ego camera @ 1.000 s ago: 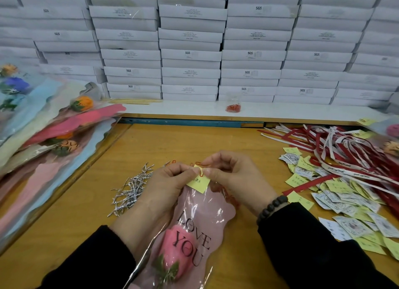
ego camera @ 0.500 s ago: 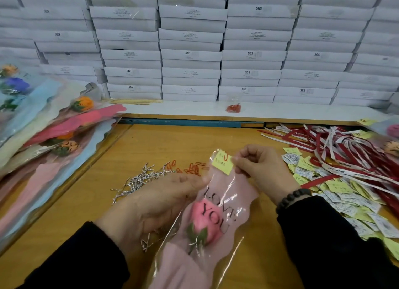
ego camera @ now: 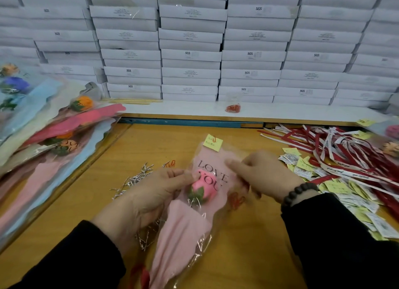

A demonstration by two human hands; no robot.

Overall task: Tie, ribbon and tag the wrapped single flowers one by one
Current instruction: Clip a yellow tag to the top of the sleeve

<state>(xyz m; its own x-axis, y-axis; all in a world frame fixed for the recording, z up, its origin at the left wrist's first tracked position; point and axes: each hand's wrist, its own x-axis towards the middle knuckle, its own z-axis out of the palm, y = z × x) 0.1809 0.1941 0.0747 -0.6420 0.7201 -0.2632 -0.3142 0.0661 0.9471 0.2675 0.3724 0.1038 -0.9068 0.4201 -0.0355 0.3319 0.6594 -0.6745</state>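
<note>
Pink rose [ego camera: 204,186], pink lettered sleeve [ego camera: 190,230], yellow tag [ego camera: 212,142].

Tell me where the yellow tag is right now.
In the head view, the yellow tag is clipped to the pink wrapped flower's top edge, centre table, beyond both hands.

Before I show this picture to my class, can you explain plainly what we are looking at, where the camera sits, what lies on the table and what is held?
No machine here: a person works bare-handed, filmed by a camera on their head looking down. The left hand and right hand hold a pink wrapped flower printed LOVE YOU, with a yellow tag clipped to its top. On the wooden table lie silver twist ties, red and white ribbons, loose tags and, at left, more wrapped flowers. White boxes are stacked behind.
</note>
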